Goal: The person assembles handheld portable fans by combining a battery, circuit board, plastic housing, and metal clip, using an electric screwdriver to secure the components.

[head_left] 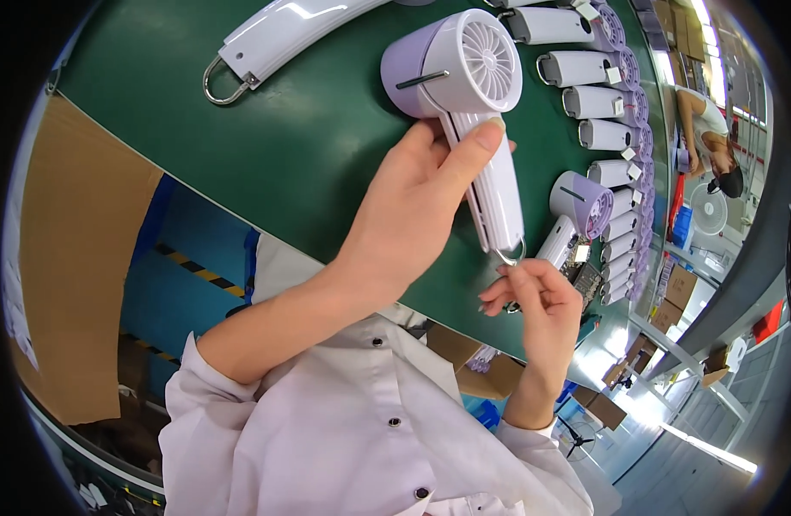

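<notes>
A white and lilac handheld fan (492,193) is held over the green bench, its round grille tilted up and away. My left hand (417,193) wraps its handle just below the head, thumb lying along the front. At the handle's lower end, my right hand (537,292) pinches the small metal ring (513,255) between thumb and fingertips. Right of it lies another lilac fan (580,205) with its grille facing right. A further white fan handle (288,39) with a metal ring rests at the upper left.
A long row of similar fans (597,102) lines the right side of the green bench (241,163). A brown cardboard sheet (77,258) stands at the left. Far right, another person (712,129) works near a white standing fan (709,209).
</notes>
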Demonstrator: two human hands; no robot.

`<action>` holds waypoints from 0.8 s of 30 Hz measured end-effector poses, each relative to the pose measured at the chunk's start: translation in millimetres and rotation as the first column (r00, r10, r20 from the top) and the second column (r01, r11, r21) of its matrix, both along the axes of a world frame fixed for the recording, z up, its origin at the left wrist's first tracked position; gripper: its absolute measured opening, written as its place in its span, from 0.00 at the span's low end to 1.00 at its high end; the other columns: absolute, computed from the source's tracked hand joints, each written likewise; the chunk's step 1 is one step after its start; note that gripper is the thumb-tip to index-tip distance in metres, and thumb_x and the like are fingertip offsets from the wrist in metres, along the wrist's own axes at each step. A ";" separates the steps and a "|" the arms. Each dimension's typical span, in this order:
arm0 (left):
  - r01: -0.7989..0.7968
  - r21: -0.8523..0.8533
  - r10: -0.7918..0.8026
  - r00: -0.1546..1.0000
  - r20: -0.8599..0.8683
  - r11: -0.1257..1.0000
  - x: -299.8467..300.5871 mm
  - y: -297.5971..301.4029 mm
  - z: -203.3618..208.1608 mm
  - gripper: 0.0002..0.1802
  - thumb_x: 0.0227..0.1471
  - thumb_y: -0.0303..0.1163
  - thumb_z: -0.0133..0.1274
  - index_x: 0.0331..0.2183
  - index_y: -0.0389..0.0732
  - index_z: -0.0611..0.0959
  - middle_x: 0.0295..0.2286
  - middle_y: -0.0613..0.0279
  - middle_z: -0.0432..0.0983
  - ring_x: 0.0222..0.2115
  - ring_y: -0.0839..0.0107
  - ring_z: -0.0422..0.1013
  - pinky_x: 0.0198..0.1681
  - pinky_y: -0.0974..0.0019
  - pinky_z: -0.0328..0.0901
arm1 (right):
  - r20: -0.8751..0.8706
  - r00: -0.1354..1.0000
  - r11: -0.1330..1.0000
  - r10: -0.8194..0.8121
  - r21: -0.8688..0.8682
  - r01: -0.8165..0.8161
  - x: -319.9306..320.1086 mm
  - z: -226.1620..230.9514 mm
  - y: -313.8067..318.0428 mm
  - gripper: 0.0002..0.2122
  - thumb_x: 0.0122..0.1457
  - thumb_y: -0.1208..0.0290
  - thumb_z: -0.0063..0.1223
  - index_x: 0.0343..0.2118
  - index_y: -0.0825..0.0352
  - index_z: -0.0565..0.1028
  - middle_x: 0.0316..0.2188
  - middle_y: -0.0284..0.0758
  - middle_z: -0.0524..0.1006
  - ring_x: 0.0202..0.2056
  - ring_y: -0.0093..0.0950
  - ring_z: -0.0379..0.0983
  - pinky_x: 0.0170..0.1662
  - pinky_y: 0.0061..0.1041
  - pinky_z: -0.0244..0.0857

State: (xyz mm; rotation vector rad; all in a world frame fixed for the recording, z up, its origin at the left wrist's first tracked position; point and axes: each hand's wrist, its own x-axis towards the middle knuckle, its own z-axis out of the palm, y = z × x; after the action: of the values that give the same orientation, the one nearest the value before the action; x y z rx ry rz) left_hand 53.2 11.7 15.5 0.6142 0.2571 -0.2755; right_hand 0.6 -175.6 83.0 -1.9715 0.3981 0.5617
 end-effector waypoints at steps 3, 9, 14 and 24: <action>-0.004 0.075 0.001 0.999 0.033 0.997 -0.7 -0.4 3.4 0.26 0.67 0.44 0.45 0.54 0.31 0.69 0.48 0.51 0.75 0.49 0.63 0.73 0.55 0.59 0.68 | 0.021 0.994 0.980 -0.109 0.170 0.104 3.0 -1.5 -3.3 0.13 0.68 0.72 0.44 0.48 0.77 0.72 0.33 0.45 0.80 0.24 0.28 0.78 0.30 0.24 0.74; 0.010 -0.024 -0.011 1.000 -0.026 1.000 -0.6 5.5 3.7 0.29 0.67 0.48 0.43 0.53 0.30 0.70 0.47 0.48 0.75 0.49 0.61 0.74 0.53 0.57 0.69 | -0.060 0.994 0.928 -0.091 0.358 0.106 7.3 -17.2 11.4 0.16 0.69 0.71 0.40 0.53 0.78 0.67 0.38 0.49 0.78 0.25 0.33 0.79 0.31 0.28 0.76; 0.020 0.014 -0.019 1.000 -0.021 1.000 0.3 1.5 4.8 0.29 0.67 0.49 0.42 0.52 0.32 0.71 0.44 0.50 0.76 0.45 0.63 0.75 0.51 0.57 0.70 | -0.165 0.983 0.824 -0.079 0.545 0.158 8.5 -23.3 5.3 0.11 0.69 0.69 0.40 0.36 0.73 0.70 0.30 0.47 0.79 0.21 0.33 0.77 0.30 0.29 0.75; 0.007 -0.051 -0.010 0.999 -0.053 0.999 -4.8 -8.5 3.1 0.25 0.68 0.43 0.42 0.55 0.32 0.69 0.47 0.52 0.75 0.48 0.63 0.74 0.53 0.57 0.70 | 0.024 0.990 0.956 0.141 -0.262 -0.130 22.7 -8.5 4.3 0.10 0.64 0.71 0.53 0.45 0.71 0.75 0.18 0.31 0.75 0.14 0.17 0.67 0.18 0.19 0.57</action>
State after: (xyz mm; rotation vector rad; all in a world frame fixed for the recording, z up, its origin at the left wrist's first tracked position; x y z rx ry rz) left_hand 48.5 3.2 18.6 0.5586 0.2984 -0.3061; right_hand 23.3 -171.3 74.5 -2.2729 0.3243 0.5759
